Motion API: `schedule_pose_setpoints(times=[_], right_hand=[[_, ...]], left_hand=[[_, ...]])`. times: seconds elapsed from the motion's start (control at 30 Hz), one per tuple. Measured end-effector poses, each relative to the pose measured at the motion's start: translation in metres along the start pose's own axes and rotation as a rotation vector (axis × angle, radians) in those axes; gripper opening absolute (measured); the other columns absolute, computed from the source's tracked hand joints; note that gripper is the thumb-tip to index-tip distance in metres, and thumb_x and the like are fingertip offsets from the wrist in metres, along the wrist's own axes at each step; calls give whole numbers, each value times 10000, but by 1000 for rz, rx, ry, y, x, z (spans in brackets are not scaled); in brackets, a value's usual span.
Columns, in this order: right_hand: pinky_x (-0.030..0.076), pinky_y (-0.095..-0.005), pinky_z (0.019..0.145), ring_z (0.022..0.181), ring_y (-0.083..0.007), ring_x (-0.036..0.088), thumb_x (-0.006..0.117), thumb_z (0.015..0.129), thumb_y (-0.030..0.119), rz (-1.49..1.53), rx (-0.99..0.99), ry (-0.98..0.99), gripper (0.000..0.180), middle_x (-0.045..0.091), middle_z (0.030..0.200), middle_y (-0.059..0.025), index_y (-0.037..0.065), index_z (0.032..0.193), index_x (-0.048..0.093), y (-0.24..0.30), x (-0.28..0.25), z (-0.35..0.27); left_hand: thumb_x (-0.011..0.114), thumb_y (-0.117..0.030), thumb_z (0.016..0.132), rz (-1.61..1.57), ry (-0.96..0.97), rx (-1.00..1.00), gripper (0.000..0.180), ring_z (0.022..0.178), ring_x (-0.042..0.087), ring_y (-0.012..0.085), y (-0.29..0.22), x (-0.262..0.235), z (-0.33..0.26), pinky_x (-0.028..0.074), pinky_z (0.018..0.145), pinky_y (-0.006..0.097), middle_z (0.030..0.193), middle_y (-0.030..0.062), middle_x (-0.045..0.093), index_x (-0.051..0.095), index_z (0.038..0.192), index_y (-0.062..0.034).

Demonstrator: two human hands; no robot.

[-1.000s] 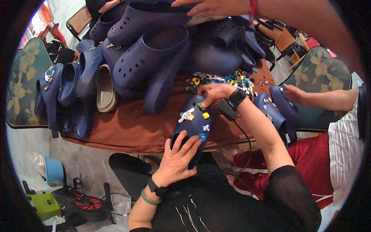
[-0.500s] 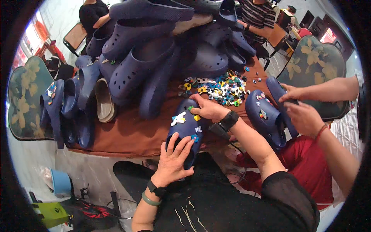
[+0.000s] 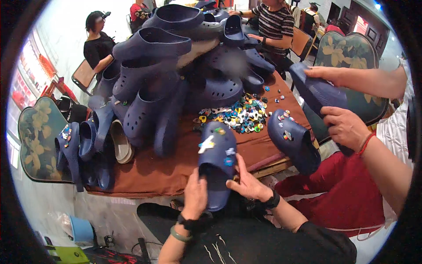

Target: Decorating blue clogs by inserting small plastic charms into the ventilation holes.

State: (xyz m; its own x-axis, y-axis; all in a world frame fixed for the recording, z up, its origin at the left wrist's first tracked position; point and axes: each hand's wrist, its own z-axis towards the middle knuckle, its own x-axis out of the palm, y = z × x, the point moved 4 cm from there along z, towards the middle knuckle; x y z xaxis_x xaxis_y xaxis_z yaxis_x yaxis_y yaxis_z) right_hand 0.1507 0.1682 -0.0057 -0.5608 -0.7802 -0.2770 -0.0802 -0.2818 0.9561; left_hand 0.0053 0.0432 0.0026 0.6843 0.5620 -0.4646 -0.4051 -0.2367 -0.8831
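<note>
A dark blue clog [image 3: 215, 169] is held over the table's front edge, toe pointing away from me. On its upper sit a white figure charm [image 3: 206, 144], a green-and-yellow charm [image 3: 219, 130], a small pale charm [image 3: 230, 152] and a blue charm [image 3: 228, 161]. My left hand [image 3: 195, 197] is closed along its left side near the heel. At the right side, my right hand [image 3: 251, 181] grips it, thumb by the foot opening. Just beyond the toe lies a pile of colourful shoe charms [image 3: 244, 115].
A heap of navy clogs [image 3: 151, 83] covers the brown-clothed table [image 3: 145, 180]. To the right, a co-worker's hands [image 3: 345, 125] hold another clog [image 3: 314, 88]; a charm-decorated clog [image 3: 292, 143] lies beside them. A blue bucket [image 3: 82, 229] stands on the floor at lower left.
My right hand has moved from the clog's toe to its right side near the foot opening. The left hand has slid off the upper to the left side. The co-worker's clog has risen and turned.
</note>
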Motion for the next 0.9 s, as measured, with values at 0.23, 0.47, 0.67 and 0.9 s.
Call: schedule_pose_setpoints(times=[0.23,0.47,0.67,0.9], right_hand=[[409,-345,1042,1194,-208,535,543,863,-33,454,215,-346,650,563,1292,-104,36,1475,336,-1,-105,6],[407,-298,1000,1155,-177,536,559,891,97,-72,79,-371,534,558,1270,-96,-4,1395,413,3,-196,26],[311,-333,1086,1291,-261,448,568,897,178,-360,219,-353,568,499,1382,-135,-5,1412,413,5,-211,52],[354,-428,1088,1211,-356,515,535,927,234,-771,32,-365,423,595,1189,-188,3,1281,503,-52,-281,61]], left_hand=[[529,-245,989,-90,247,373,557,1236,474,402,-59,56,13,400,1036,437,1333,256,490,334,1424,43],[537,-217,994,-56,427,309,467,1233,505,340,-40,75,18,395,1047,390,1296,207,544,440,1384,20],[564,-224,976,-17,438,367,426,1187,502,353,-20,72,11,416,1003,410,1228,200,566,498,1304,39],[582,-239,972,-21,352,413,410,1168,521,348,6,56,7,420,1001,419,1215,191,577,525,1285,19]])
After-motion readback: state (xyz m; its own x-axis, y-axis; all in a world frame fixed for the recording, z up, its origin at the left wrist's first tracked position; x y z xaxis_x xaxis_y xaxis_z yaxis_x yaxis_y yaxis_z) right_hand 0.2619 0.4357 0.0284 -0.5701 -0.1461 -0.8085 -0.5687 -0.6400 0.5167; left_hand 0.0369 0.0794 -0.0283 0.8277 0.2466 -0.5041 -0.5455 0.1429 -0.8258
